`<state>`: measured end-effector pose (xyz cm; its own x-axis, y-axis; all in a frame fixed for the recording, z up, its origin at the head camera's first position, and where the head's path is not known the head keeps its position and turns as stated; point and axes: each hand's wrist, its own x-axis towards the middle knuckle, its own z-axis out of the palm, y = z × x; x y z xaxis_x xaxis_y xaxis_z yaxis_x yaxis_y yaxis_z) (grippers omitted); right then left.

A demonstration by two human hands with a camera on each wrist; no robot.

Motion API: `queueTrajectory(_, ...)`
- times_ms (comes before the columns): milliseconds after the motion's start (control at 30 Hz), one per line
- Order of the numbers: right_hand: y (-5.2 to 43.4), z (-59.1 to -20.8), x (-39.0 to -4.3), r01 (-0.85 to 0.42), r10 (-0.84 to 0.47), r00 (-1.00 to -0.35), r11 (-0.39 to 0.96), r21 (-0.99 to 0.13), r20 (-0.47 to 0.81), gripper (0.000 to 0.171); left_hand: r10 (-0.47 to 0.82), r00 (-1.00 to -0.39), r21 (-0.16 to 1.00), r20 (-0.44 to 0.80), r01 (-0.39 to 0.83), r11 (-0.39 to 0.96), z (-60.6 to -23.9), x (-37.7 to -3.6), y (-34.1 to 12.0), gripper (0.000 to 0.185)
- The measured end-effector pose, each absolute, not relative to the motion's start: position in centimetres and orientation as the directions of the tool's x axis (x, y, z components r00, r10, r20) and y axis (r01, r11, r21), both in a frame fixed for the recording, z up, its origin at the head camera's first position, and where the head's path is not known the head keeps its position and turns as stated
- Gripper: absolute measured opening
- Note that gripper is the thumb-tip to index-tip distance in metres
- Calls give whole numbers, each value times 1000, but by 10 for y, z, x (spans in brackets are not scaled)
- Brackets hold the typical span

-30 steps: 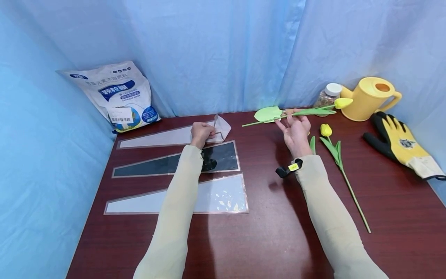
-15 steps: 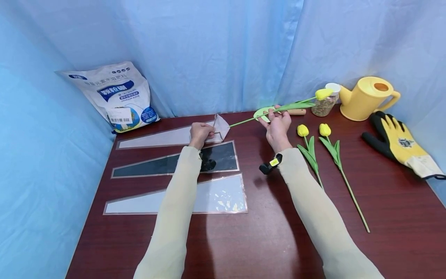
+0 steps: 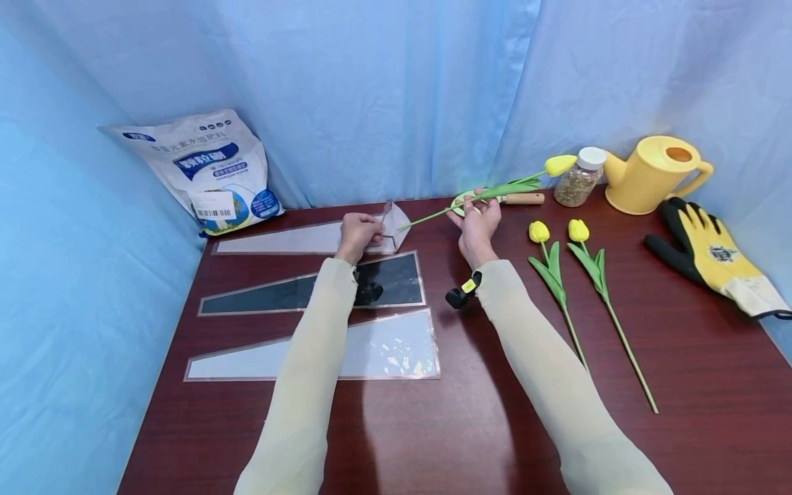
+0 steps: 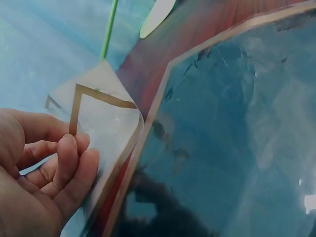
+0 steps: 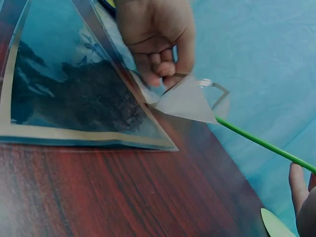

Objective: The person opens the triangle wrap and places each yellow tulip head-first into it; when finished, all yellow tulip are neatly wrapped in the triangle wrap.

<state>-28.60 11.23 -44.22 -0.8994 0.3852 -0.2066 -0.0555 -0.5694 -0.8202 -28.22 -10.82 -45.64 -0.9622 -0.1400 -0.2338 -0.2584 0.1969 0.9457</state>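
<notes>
My left hand (image 3: pixel 361 232) pinches the lifted wide end of the far clear cone-shaped sleeve (image 3: pixel 284 241), holding its flap (image 4: pixel 104 123) up off the table. My right hand (image 3: pixel 475 212) grips a yellow tulip (image 3: pixel 559 165) by its green stem (image 3: pixel 433 216), held level above the table. The stem's cut tip (image 5: pixel 222 122) is right at the sleeve's raised flap (image 5: pixel 186 101); whether it is inside I cannot tell. In the right wrist view my left hand (image 5: pixel 157 39) curls round the sleeve's edge.
Two more sleeves (image 3: pixel 312 289) (image 3: pixel 346 352) lie nearer me. Two yellow tulips (image 3: pixel 540 232) (image 3: pixel 579 231) lie at right. Behind them are a wooden-handled trowel (image 3: pixel 524 199), a jar (image 3: pixel 579 177), a yellow watering can (image 3: pixel 658 173), a glove (image 3: pixel 711 254), and a fertiliser bag (image 3: pixel 207 172) at back left.
My right hand has carried the tulip leftward, bringing the stem tip to the sleeve's raised end. My left hand kept its hold on the sleeve.
</notes>
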Motion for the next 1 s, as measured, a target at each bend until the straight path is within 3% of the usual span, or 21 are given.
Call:
queueTrajectory(400, 104, -443, -288, -100, 452, -876, -517, -850, -171, 41, -148, -988, 898, -48, -107, 427, -434, -280, -87, 17)
queueTrajectory(700, 93, -444, -286, -107, 446, -881, -517, -849, -160, 52, -196, -980, 896, 6, -82, 437, -428, -277, -69, 18)
queueTrajectory(800, 93, -446, -284, -73, 417, -893, -508, -858, -171, 48, -225, -974, 892, 19, -84, 444, -427, -276, -65, 18)
queueTrajectory(1000, 95, -445, -283, -76, 435, -879, -530, -844, -194, 16, -269, -962, 882, 41, -91, 462, -426, -274, -59, 15)
